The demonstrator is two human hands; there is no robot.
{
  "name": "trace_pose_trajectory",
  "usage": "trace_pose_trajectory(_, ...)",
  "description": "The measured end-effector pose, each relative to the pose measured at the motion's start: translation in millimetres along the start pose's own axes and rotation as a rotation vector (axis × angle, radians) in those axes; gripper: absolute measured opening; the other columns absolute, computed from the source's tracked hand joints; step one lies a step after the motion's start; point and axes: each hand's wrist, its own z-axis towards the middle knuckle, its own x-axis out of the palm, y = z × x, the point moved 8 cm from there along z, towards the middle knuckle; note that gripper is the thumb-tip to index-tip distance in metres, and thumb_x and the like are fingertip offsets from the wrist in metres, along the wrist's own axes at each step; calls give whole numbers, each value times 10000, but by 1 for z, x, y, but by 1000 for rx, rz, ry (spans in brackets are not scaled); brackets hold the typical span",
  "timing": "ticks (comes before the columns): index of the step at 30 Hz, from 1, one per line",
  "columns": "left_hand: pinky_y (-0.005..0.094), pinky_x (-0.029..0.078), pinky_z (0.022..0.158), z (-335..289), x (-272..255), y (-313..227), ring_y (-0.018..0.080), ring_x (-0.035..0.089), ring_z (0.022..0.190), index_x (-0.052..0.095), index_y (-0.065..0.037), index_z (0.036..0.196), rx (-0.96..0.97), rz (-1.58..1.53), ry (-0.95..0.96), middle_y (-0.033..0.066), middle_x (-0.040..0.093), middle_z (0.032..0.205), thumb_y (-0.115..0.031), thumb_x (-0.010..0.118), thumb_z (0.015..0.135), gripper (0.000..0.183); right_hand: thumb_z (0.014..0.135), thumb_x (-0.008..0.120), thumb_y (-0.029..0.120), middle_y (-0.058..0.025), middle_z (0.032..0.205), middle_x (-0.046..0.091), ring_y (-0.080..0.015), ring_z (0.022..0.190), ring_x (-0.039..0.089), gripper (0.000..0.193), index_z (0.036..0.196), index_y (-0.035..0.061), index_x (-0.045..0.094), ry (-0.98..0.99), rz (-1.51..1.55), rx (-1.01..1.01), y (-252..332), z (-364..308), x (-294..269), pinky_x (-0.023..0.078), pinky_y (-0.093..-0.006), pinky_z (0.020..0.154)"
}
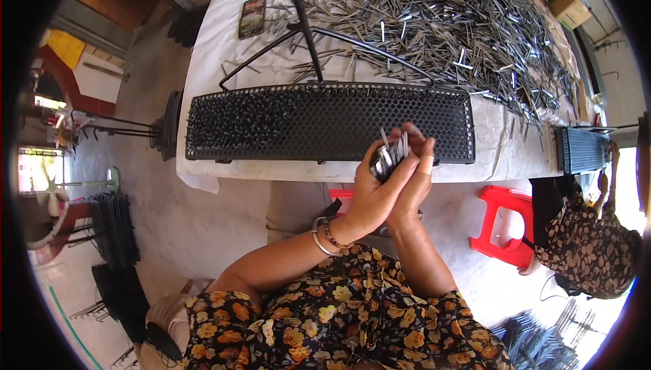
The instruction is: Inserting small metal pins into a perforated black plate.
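My two hands come together in front of the black perforated rack (332, 120). Between them stands a bundle of thin dark and silvery metal strips (388, 158), held roughly upright with the tips poking out. My left hand (371, 192), with bracelets at its wrist, is wrapped round the bundle from the left. My right hand (412, 183) is cupped against it from the right, its fingers curled over the far side. Small dark pieces (237, 120) stand crowded in the rack's left part. Its middle and right holes show bare.
A large heap of loose metal strips (468, 24) covers the table's (210, 51) far right. A phone (251, 17) lies far left, beside a black metal stand (302, 24). A red stool (502, 224) and another person (583, 248) are at the right; dark racks (115, 234) stand left.
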Motion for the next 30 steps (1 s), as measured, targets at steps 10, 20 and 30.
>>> trace_pose_trajectory(10,249,474,666,-19,-54,12,88,562,748,586,-40,977,-449,-230,166,9,601,850,-173,589,908,150,938,531,282,-96,956,629,-136,874,568,350,1120,-9,598,373,-723,-182,21,0,26,453,-271,777)
trace_pose_trajectory(20,238,468,594,-28,-67,10,82,543,695,577,-38,920,-597,-64,277,1,576,791,-183,628,882,158,845,651,124,-52,846,652,-94,811,573,194,964,-27,677,745,-821,99,-7,18,67,457,-232,737)
trace_pose_trajectory(30,281,522,703,-30,-89,11,131,601,803,581,-40,1007,-642,-415,96,40,612,891,-188,609,893,189,871,625,90,-40,830,652,-79,755,567,165,992,-18,657,498,-714,-427,23,48,110,453,-206,705)
